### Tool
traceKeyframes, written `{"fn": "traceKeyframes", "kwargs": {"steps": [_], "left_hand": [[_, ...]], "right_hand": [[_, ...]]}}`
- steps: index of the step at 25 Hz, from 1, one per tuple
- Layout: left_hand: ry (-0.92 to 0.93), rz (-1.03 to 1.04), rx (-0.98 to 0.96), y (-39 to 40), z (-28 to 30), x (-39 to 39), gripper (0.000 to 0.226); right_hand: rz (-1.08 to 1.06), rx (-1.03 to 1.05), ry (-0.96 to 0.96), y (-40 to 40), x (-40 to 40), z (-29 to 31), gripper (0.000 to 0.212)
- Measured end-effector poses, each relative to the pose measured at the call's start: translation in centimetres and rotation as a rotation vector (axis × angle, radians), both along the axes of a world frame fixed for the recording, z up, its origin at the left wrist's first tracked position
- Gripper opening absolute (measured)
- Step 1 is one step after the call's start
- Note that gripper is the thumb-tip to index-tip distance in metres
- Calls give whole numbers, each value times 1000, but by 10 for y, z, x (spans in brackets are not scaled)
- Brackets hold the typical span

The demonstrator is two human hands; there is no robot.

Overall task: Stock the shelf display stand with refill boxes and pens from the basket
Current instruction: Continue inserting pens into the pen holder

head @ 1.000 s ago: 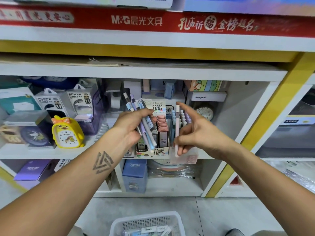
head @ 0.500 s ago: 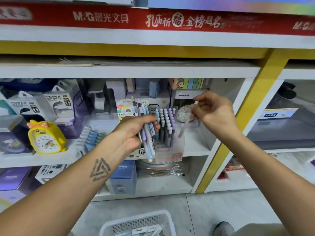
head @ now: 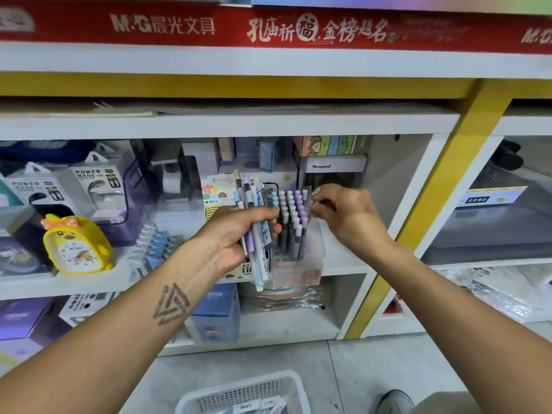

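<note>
Pens (head: 254, 234) bunched in left hand (head: 230, 234); duck clock (head: 76, 246), power banks (head: 98, 189) beside

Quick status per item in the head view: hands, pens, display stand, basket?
left hand: grips a bundle of pens, held upright in front of the shelf
right hand: fingers curled at the stand's back right corner; whether it holds a pen cannot be told
display stand: clear, on the shelf edge, rows of pens standing upright in it
basket: on the floor, a few items inside
</note>
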State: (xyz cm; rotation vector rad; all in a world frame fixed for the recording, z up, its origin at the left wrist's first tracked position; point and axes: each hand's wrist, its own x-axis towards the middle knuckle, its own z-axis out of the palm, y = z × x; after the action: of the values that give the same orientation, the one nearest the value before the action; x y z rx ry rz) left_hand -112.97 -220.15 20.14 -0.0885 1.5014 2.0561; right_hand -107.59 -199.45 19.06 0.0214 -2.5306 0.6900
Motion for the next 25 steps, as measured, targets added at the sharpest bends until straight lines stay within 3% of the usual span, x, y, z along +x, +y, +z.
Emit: {"fn": "traceKeyframes", "kwargs": {"steps": [5, 8, 10, 12, 14, 17, 19, 23, 25], "left_hand": [[11, -15, -3, -2, -1, 2, 22], [12, -13, 0, -3, -1, 2, 22], [14, -13, -1, -3, -1, 3, 22], [16, -21, -3, -3, 0, 4, 23], [13, -32, -5, -4, 0, 4, 20], [19, -54, -15, -6, -1, 3, 17], [20, -86, -19, -8, -1, 4, 16], [-1, -155, -3, -9, 1, 6, 15], [-3, -173, -3, -10, 1, 7, 18]], "right_hand": [[27, -51, -89, -2, -1, 3, 4], [39, -46, -43, -4, -3, 2, 10], [-3, -87, -42, -3, -8, 2, 20], [-63, -157, -74, -3, -15, 2, 16], [-105, -59, -61, -5, -20, 1, 11], [-131, 135, -84, -8, -23, -2, 25], [-148, 144, -118, -7, -23, -1, 31], [-191, -60, -8, -9, -18, 10, 28], [-133, -319, -7, -20, -15, 17, 24]]}}
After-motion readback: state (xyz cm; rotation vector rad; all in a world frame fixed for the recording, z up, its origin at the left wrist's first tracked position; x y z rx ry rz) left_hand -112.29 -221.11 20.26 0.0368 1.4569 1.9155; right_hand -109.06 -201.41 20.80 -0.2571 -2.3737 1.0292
